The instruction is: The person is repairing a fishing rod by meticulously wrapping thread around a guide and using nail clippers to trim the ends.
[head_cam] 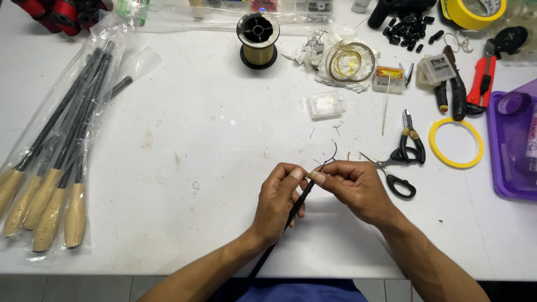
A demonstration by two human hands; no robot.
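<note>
My left hand (278, 201) grips a thin black rod (295, 208) that runs from the fingers down toward my lap. My right hand (352, 187) pinches the rod's upper tip, where a thin dark thread (331, 155) curls up from between thumb and forefinger. Both hands meet above the white table (196, 140), near its front edge. A spool of gold thread (258, 40) stands at the back centre.
Clear bags of black rods with cork handles (53, 168) lie at the left. Black-handled scissors (397, 170), small pliers (411, 142), a yellow ring (456, 142), a purple tray (512, 145), small clear boxes (324, 104), a red-handled tool (482, 78) and yellow tape (472, 12) crowd the right side.
</note>
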